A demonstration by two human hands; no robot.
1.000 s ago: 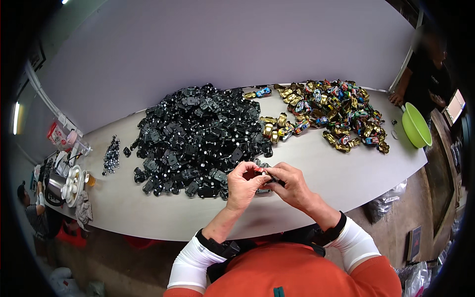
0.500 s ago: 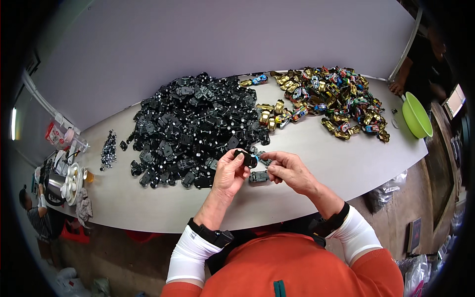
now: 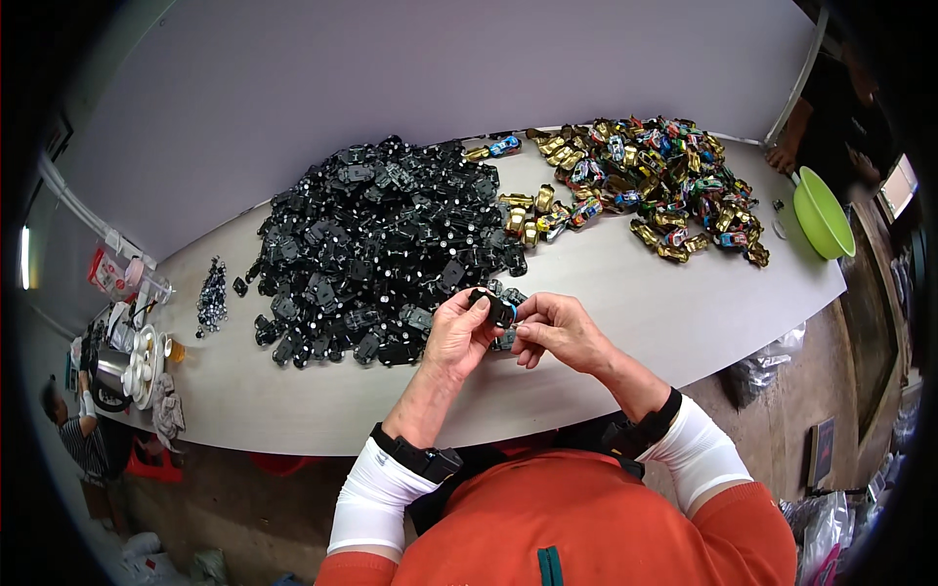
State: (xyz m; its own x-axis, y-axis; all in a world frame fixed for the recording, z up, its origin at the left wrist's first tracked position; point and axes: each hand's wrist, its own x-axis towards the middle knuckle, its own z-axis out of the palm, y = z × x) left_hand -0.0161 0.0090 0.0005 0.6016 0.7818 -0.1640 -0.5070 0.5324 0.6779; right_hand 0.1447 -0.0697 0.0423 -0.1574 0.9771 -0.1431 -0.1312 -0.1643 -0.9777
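Observation:
My left hand grips a black toy car chassis between thumb and fingers, above the table's near middle. A bit of blue shows at the chassis's right side. Close against that side, my right hand is closed in a pinch. Whatever its fingertips hold is too small to make out. Grey toy car chassis pieces lie just behind and partly under my hands. Beyond my left hand rises a large heap of black toy car chassis.
Gold and coloured toy car bodies are piled at the back right, near a green basin. Small wheel parts lie at the left, with a tea tray and cloth beyond. Other people are at both far sides.
My right hand has moved left and closed in on the chassis, its fingers now meeting at the chassis's side. My left hand still holds the chassis, tilted slightly differently.

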